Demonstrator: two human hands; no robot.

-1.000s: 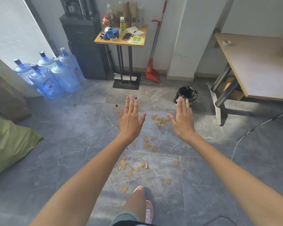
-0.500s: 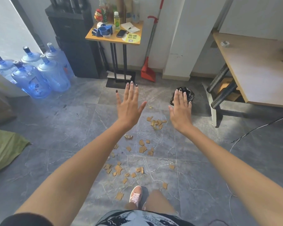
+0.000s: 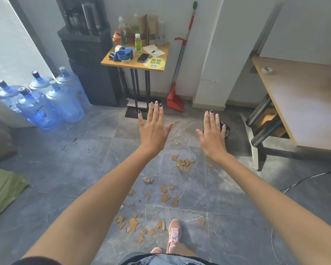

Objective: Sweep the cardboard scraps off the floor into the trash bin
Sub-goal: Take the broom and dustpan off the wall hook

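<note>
Several brown cardboard scraps (image 3: 183,163) lie scattered on the grey tile floor, in a trail running back to a cluster (image 3: 132,224) near my pink shoe (image 3: 174,234). A red broom with its dustpan (image 3: 175,99) leans against the back wall. A small trash bin with a black liner (image 3: 226,129) stands on the floor, mostly hidden behind my right hand. My left hand (image 3: 153,129) and my right hand (image 3: 212,133) are both stretched forward at arm's length, palms down, fingers apart, holding nothing.
An orange side table (image 3: 161,63) with bottles, a phone and tape stands at the back wall. Several blue water jugs (image 3: 52,104) sit at the left beside a black dispenser (image 3: 90,60). A wooden desk (image 3: 304,100) is at the right, a cable (image 3: 304,178) on the floor, a green bag (image 3: 2,190) far left.
The view has tilted up and shifted, so the wall and broom handle show fully. Both hands stay spread and empty, the right now covering the bin.
</note>
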